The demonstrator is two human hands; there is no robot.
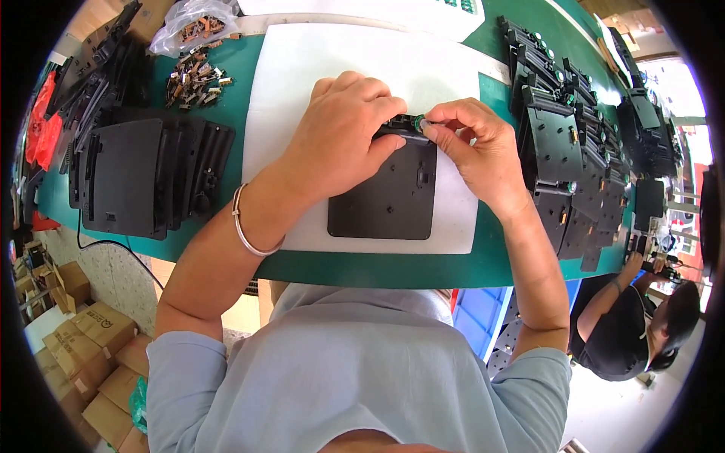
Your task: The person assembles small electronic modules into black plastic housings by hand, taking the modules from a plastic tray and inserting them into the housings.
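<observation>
A flat black plastic panel with a thicker upper edge lies on a white foam sheet in front of me. My left hand is closed around the left part of that thick edge, thumb on the near side and fingers over the far side. At the edge's right end, the thumb and forefinger of my right hand pinch a small round green part, mostly covered by the fingertips. What lies under my left palm is hidden.
Several black panels stand stacked at the left. Small metal-and-brown parts lie heaped behind them, beside a clear plastic bag. Rows of black panels with green parts fill the right side. A co-worker sits at the far right.
</observation>
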